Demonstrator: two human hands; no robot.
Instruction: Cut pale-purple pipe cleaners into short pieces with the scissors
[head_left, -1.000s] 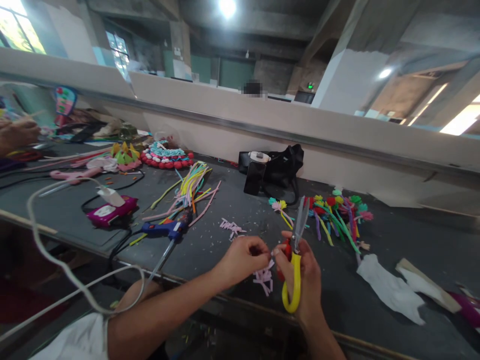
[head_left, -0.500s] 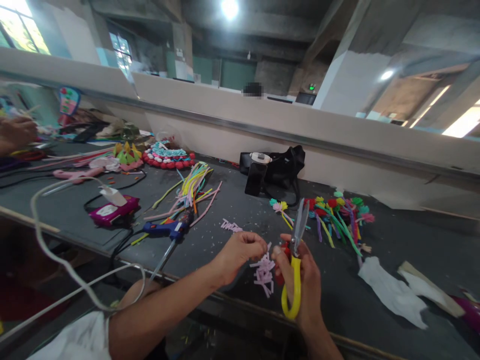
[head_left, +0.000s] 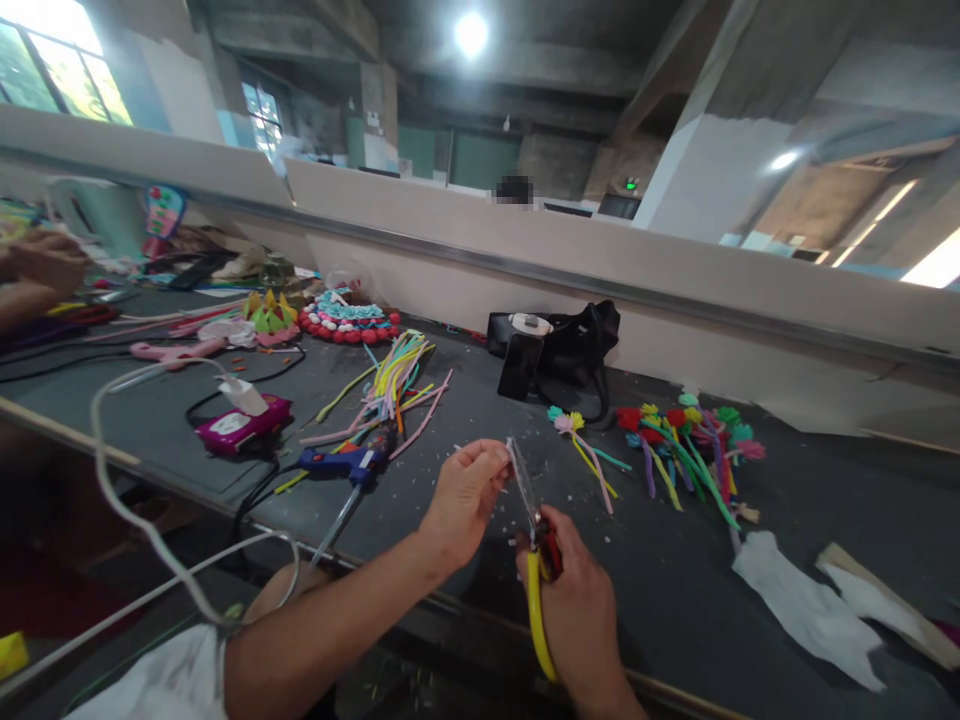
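My right hand is closed around scissors with a yellow and a red handle, their blades pointing up and to the left. At the blade tips, my left hand pinches with thumb and fingers; what it holds, if anything, is too small to make out. Small pale scraps lie on the dark table around both hands. To the right of the blades is a little bunch of fuzzy-stemmed flowers. Behind my left hand lies a bundle of colourful fuzzy stems.
A blue glue gun rests left of my hands, near a magenta box and a looping white cable. At the back are a phone and black bag. More flowers and white cloth lie right. Another person's hand is far left.
The scissors have swung left and tilted, their tips now at my left fingers. My right hand has turned over them. The pile of lilac pieces is out of sight around my hands.
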